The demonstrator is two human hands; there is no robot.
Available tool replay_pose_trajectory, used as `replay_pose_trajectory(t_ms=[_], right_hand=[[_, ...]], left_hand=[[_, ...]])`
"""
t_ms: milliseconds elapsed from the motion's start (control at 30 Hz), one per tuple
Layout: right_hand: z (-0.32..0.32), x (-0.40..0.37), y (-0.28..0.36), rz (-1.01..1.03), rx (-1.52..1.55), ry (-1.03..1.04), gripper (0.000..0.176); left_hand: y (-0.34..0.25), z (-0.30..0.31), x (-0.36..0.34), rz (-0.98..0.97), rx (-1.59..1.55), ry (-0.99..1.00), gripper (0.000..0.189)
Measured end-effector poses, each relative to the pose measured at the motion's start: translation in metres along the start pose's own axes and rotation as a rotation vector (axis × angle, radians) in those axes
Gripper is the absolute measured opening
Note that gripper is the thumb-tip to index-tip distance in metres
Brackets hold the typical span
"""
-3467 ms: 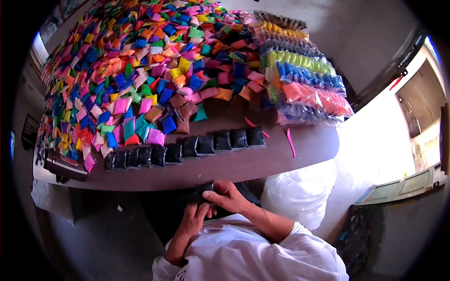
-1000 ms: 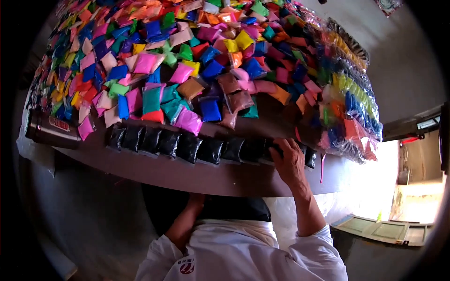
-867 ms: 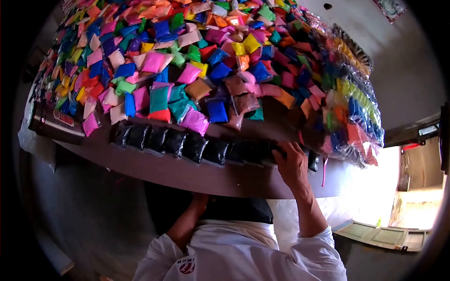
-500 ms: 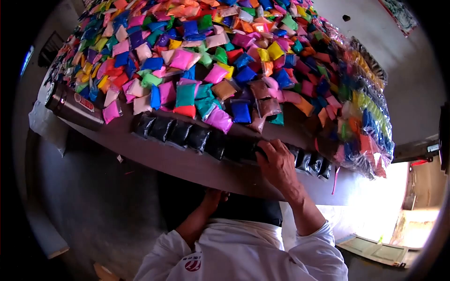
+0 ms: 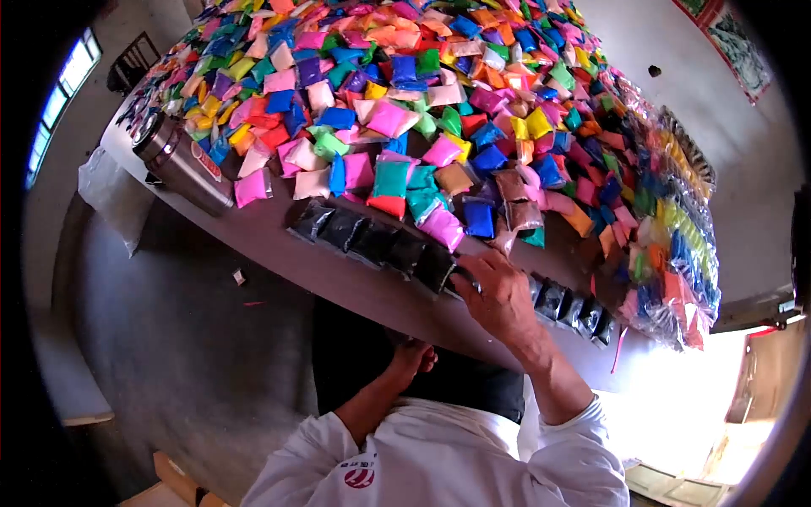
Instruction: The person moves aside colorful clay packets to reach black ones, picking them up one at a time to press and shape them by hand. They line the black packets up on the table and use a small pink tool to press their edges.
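Observation:
Small black packets (image 5: 372, 242) lie side by side in a row along the near edge of the table. My right hand (image 5: 498, 296) is over this row, its thumb and fingers closed on a black packet (image 5: 464, 281) that they partly cover. To the right of that hand the row carries on with several more black packets (image 5: 570, 310). Below the table edge, close to my lap, my left hand (image 5: 416, 357) has its fingers curled in. Whatever it may hold is hidden.
A big heap of coloured packets (image 5: 389, 118) covers the far part of the brown table (image 5: 279, 245). A metal flask (image 5: 184, 163) lies at the left edge. Clear plastic bags of coloured packets (image 5: 676, 245) stand at the right. A pink strip (image 5: 618, 348) hangs off the edge.
The view has shifted, so the table and heap appear lower and farther right. My right hand remains at the black row, now by a gap between packets. My left hand stays near my lap.

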State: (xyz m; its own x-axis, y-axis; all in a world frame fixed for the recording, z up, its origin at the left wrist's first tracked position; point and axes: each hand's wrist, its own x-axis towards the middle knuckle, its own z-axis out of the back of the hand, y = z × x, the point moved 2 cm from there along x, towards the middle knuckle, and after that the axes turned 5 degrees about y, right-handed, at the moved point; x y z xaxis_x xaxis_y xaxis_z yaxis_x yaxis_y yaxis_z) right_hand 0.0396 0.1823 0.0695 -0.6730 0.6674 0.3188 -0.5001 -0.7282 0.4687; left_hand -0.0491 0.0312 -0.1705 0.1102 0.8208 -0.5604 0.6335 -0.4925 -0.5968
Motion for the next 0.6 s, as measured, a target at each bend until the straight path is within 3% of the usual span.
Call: replay_pose_trajectory(t_ms=[200,367,433,600], right_hand=[[-0.03,0.007,-0.001,0.06,-0.079,0.1,0.027],[-0.027,0.009,0.003,-0.011,-0.092,0.178,0.028],[-0.024,0.017,0.012,0.01,-0.05,0.147,0.028],[-0.035,0.046,0.038,0.091,-0.041,0.057,0.031]], left_hand=[[0.001,0.002,0.002,0.002,-0.037,0.008,0.036],[-0.006,-0.003,-0.004,0.036,-0.012,0.048,0.037],[-0.003,-0.004,-0.006,-0.067,0.006,0.09,0.037],[0.0,-0.002,-0.004,-0.086,-0.019,0.084,0.036]])
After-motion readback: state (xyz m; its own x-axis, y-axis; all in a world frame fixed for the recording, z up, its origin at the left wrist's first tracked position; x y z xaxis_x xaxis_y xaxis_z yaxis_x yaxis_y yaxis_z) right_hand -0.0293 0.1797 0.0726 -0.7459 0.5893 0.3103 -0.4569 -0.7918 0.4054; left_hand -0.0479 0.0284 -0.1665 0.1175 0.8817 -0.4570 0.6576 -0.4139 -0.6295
